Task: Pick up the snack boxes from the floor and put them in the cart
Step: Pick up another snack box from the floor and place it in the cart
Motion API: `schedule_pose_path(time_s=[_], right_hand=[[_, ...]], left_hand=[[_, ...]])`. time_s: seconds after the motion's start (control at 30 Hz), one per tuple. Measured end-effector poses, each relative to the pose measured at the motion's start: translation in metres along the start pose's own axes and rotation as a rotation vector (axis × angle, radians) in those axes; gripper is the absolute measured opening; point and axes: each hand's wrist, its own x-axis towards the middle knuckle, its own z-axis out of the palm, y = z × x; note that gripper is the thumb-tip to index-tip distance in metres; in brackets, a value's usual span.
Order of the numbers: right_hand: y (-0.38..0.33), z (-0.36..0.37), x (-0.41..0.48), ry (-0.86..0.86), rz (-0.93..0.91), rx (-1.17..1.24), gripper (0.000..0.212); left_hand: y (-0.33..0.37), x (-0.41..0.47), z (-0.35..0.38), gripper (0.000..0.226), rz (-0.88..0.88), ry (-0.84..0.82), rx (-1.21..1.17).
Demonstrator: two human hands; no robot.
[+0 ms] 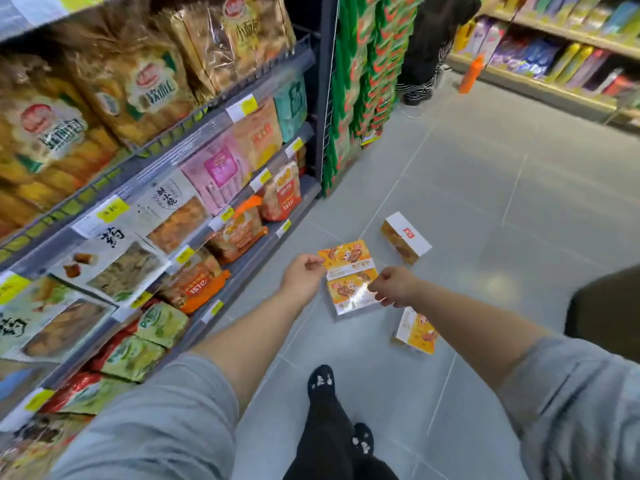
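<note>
The left hand (303,277) pinches the upper left edge of an orange snack box (347,259), thumb and fingers closed on it. The right hand (394,285) grips a second orange box (349,294) at its right edge, fingers curled over the glossy wrap. The two boxes sit one above the other, edges touching, held flat-face-up over the floor (485,188); whether the lower one rests on the tiles cannot be told. Both forearms are bare, with grey sleeves (166,420) pushed up past the elbows.

Just beyond the held boxes, a third box (405,242) lies on the floor, white top up, orange sides showing. A fourth box (415,332) lies near the right wrist, tilted, partly hidden under the forearm.

Below the hands, a dark trouser leg and two dark patterned shoes (321,381) stand on the tiles.

To the left, shelves (214,116) hold bagged snacks with yellow price tags. A green and red hanging display (360,81) stands at the shelf end. Farther off, another person's legs (420,77) stand beside an orange bottle (471,75) and a far shelf (554,43).
</note>
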Motion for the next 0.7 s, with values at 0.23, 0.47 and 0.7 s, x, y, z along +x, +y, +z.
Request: schedule_pose_path(time_s=[0.23, 0.47, 0.7], right_hand=[[0.026, -0.032, 0.099, 0.002, 0.028, -0.006, 0.019], [0.079, -0.034, 0.227, 0.026, 0.004, 0.004, 0.022], [0.168, 0.010, 0.391, 0.060, 0.020, 0.033, 0.026]], left_hand=[[-0.005, 0.091, 0.056, 0.015, 0.011, -0.043, 0.051], [-0.072, 0.196, 0.132, 0.013, -0.028, -0.029, 0.064], [-0.190, 0.310, 0.220, 0.018, -0.154, -0.003, 0.020]])
